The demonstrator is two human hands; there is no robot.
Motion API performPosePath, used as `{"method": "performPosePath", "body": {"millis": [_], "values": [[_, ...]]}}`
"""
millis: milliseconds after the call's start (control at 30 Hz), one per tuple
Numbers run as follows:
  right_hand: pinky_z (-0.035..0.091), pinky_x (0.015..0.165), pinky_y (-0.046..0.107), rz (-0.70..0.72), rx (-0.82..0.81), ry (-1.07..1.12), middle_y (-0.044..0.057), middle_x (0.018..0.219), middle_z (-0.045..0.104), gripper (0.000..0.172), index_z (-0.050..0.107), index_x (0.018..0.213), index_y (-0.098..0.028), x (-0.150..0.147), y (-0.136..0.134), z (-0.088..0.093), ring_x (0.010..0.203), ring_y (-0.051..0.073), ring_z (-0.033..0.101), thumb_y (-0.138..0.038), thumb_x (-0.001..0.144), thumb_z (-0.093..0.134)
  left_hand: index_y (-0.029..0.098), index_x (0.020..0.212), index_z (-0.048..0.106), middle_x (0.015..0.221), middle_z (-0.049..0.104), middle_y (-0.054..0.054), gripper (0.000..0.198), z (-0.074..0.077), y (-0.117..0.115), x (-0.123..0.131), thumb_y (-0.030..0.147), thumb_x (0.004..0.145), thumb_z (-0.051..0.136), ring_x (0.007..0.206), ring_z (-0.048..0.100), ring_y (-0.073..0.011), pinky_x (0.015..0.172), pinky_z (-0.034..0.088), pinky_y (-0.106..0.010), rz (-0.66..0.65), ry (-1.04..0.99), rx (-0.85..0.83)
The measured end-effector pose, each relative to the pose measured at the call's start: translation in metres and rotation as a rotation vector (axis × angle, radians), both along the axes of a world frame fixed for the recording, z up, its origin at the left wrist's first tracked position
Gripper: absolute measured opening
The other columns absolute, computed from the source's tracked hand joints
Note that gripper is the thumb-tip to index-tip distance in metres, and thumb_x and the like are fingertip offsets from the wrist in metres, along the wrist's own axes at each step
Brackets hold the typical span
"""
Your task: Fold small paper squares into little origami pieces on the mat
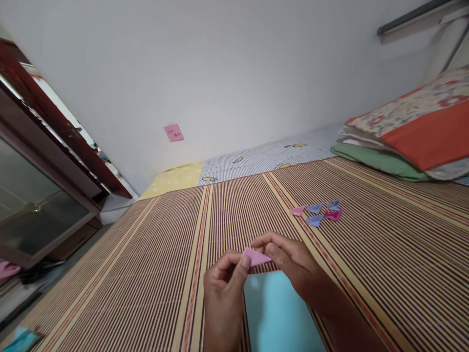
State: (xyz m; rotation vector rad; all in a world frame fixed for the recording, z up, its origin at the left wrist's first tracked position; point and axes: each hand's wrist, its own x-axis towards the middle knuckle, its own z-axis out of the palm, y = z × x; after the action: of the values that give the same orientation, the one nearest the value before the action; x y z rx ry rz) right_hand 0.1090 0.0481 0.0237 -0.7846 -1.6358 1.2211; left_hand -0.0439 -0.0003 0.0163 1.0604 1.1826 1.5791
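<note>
A small piece of folded pink paper, roughly triangular, is held up between my two hands. My left hand pinches its left end, with the thumb lying on the near face. At the paper's right tip, the thumb and forefinger of my right hand close on it. Below the hands a light blue rectangular sheet lies on the striped mat, partly covered by my right forearm. Farther right on the mat sit several small folded papers, among them a pale pink one, a magenta one and a blue one.
Folded bedding is stacked at the right by the wall. A pink note is stuck on the white wall. Patterned cloth runs along the mat's far edge. A turquoise item lies at lower left, near a glazed door.
</note>
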Motion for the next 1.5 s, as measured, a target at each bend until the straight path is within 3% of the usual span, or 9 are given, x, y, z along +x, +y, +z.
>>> {"method": "performPosePath", "body": {"millis": [167, 500, 700, 867, 1000, 1067, 1133, 1300, 1500], "values": [[0.045, 0.065, 0.026, 0.019, -0.022, -0.040, -0.001, 0.074, 0.066, 0.019, 0.071, 0.083, -0.018, -0.005, -0.001, 0.000, 0.071, 0.016, 0.058, -0.033, 0.093, 0.067, 0.018, 0.076, 0.076, 0.070, 0.064, 0.000, 0.020, -0.004, 0.003, 0.000, 0.035, 0.084, 0.080, 0.070, 0.059, -0.0137, 0.071, 0.050, -0.024, 0.044, -0.088, 0.017], [0.048, 0.065, 0.027, -0.025, -0.008, 0.056, 0.000, 0.071, 0.071, 0.020, 0.072, 0.076, -0.019, -0.011, -0.007, -0.001, 0.069, 0.016, 0.064, -0.030, 0.092, 0.068, 0.017, 0.071, 0.072, 0.069, 0.062, 0.000, 0.023, -0.007, 0.003, 0.003, 0.034, 0.085, 0.078, 0.066, 0.056, -0.0136, 0.066, 0.048, -0.025, 0.023, -0.172, 0.011], [0.048, 0.066, 0.028, 0.042, -0.032, 0.068, 0.000, 0.071, 0.067, 0.028, 0.069, 0.075, -0.019, -0.008, -0.004, -0.004, 0.071, 0.016, 0.063, -0.032, 0.098, 0.059, 0.017, 0.073, 0.073, 0.068, 0.063, 0.000, 0.021, -0.008, 0.005, 0.001, 0.033, 0.085, 0.079, 0.068, 0.057, -0.0146, 0.068, 0.048, -0.025, 0.008, -0.184, 0.030], [0.039, 0.057, 0.027, -0.033, -0.003, -0.019, -0.003, 0.064, 0.055, 0.031, 0.060, 0.070, -0.020, 0.006, 0.005, -0.011, 0.061, 0.014, 0.050, -0.034, 0.097, 0.058, 0.018, 0.072, 0.070, 0.069, 0.062, 0.001, 0.024, -0.013, 0.004, -0.006, 0.034, 0.088, 0.077, 0.067, 0.055, -0.0126, 0.066, 0.045, -0.023, 0.052, -0.160, 0.000], [0.044, 0.063, 0.028, -0.149, 0.028, 0.011, 0.000, 0.072, 0.062, 0.028, 0.064, 0.075, -0.019, 0.013, 0.008, -0.008, 0.068, 0.016, 0.056, -0.035, 0.097, 0.057, 0.018, 0.073, 0.071, 0.069, 0.062, 0.002, 0.023, -0.012, 0.003, -0.009, 0.035, 0.087, 0.078, 0.069, 0.056, -0.0121, 0.068, 0.046, -0.021, 0.123, -0.074, 0.021], [0.045, 0.066, 0.028, -0.082, -0.002, -0.027, 0.000, 0.076, 0.066, 0.016, 0.068, 0.083, -0.020, 0.008, 0.005, -0.003, 0.072, 0.017, 0.059, -0.030, 0.093, 0.063, 0.017, 0.070, 0.070, 0.066, 0.061, 0.002, 0.026, -0.009, 0.002, -0.007, 0.037, 0.086, 0.078, 0.065, 0.055, -0.0122, 0.065, 0.046, -0.021, 0.092, -0.050, 0.001], [0.047, 0.069, 0.028, 0.043, -0.012, -0.003, 0.001, 0.077, 0.068, 0.017, 0.069, 0.081, -0.019, 0.001, 0.001, 0.000, 0.074, 0.017, 0.061, -0.031, 0.092, 0.066, 0.017, 0.069, 0.070, 0.066, 0.060, 0.001, 0.029, -0.006, 0.002, -0.002, 0.039, 0.087, 0.077, 0.065, 0.055, -0.0128, 0.065, 0.047, -0.022, 0.055, -0.021, -0.012], [0.040, 0.059, 0.026, -0.014, 0.015, -0.037, -0.002, 0.067, 0.059, 0.030, 0.065, 0.073, -0.018, -0.009, -0.001, -0.003, 0.064, 0.014, 0.053, -0.036, 0.097, 0.063, 0.016, 0.069, 0.070, 0.066, 0.062, 0.000, 0.030, 0.000, 0.004, 0.005, 0.041, 0.085, 0.077, 0.065, 0.056, -0.0135, 0.064, 0.048, -0.023, 0.022, 0.030, -0.001], [0.044, 0.059, 0.028, 0.018, -0.035, 0.059, -0.001, 0.063, 0.063, 0.028, 0.060, 0.075, -0.019, -0.005, 0.001, -0.009, 0.060, 0.015, 0.060, -0.034, 0.099, 0.058, 0.015, 0.076, 0.073, 0.064, 0.067, -0.002, 0.031, -0.003, 0.004, 0.009, 0.045, 0.085, 0.077, 0.061, 0.059, -0.0138, 0.062, 0.050, -0.025, -0.061, 0.028, -0.066]]}}
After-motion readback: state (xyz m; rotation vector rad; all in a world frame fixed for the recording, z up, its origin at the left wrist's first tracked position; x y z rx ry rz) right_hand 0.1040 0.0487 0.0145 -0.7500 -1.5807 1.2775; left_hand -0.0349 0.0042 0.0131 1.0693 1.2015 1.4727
